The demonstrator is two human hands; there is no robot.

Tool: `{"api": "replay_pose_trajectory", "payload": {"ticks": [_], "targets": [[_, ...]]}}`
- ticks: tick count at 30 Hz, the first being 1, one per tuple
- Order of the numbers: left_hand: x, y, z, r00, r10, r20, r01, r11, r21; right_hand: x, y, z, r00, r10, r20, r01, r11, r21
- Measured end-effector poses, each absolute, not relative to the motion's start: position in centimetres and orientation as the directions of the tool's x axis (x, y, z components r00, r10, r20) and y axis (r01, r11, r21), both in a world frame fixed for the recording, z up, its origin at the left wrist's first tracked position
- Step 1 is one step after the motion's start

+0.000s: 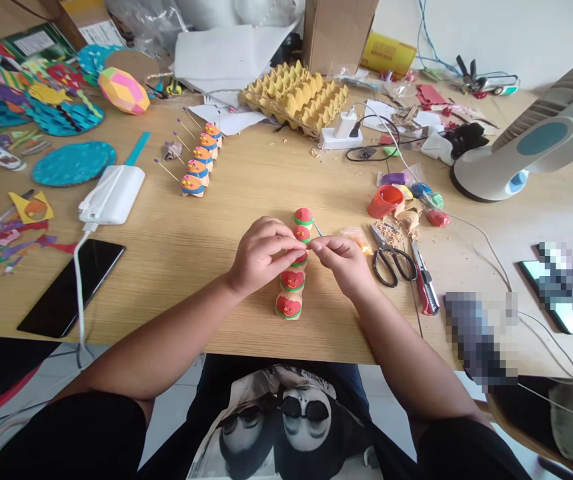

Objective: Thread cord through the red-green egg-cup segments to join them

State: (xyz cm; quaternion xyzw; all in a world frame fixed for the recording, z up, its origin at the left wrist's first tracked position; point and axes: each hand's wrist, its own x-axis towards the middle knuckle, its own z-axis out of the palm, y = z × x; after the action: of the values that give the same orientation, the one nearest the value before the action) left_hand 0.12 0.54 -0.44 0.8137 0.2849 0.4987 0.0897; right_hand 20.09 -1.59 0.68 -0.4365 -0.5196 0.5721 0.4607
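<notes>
A row of egg-carton cups painted red and green (293,280) stands upright on the table in front of me, with small yellow marks like faces. Just above its middle, my left hand (267,252) and my right hand (340,261) meet fingertip to fingertip. Both are closed in a pinch; whatever lies between the fingers is too small to make out. A thin blue-green strip (317,227) shows between the row's far end and my right fingers. My hands hide part of the row.
Farther left stands an orange and blue egg-carton row (199,160) with thin sticks. Right of my hands lie scissors (391,257), a red utility knife (425,280) and a red cup (385,201). A yellow egg tray (293,100) sits behind; a phone (73,287) and power bank (113,195) lie left.
</notes>
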Motion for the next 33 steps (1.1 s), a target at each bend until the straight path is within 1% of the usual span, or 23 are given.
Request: {"api": "replay_pose_trajectory", "payload": {"ticks": [2,7,13,16,20,24,33], "targets": [[0.14,0.53,-0.43,0.333,0.561,0.758,0.382,-0.815,0.436,20.13,-1.55,0.62,-0.177,0.984,-0.022,-0.093,-0.039,-0.995],[0.22,0.52,-0.36,0.324,0.534,0.781,0.371,-0.831,0.414,20.03,-1.56,0.46,-0.202,0.979,-0.027,-0.055,-0.039,-0.998],[0.18,0.48,-0.41,0.357,0.558,0.749,0.4,-0.816,0.417,20.1,-1.56,0.41,-0.204,0.979,-0.015,-0.059,-0.028,-0.998],[0.16,0.53,-0.31,0.342,0.555,0.758,0.389,-0.818,0.424,20.2,-1.49,0.57,-0.214,0.977,0.003,-0.033,-0.004,-0.999],[0.18,0.61,0.0,0.316,0.579,0.752,0.37,-0.805,0.464,20.23,-1.49,0.69,-0.229,0.973,-0.002,0.004,-0.001,-1.0],[0.24,0.6,0.15,0.328,0.599,0.731,0.345,-0.796,0.498,20.22,-1.55,0.75,-0.224,0.975,-0.006,0.01,-0.004,-1.0],[0.36,0.59,-0.1,0.349,0.564,0.749,0.339,-0.821,0.46,20.29,-1.57,0.89,-0.215,0.977,0.001,0.023,0.006,-1.0]]}}
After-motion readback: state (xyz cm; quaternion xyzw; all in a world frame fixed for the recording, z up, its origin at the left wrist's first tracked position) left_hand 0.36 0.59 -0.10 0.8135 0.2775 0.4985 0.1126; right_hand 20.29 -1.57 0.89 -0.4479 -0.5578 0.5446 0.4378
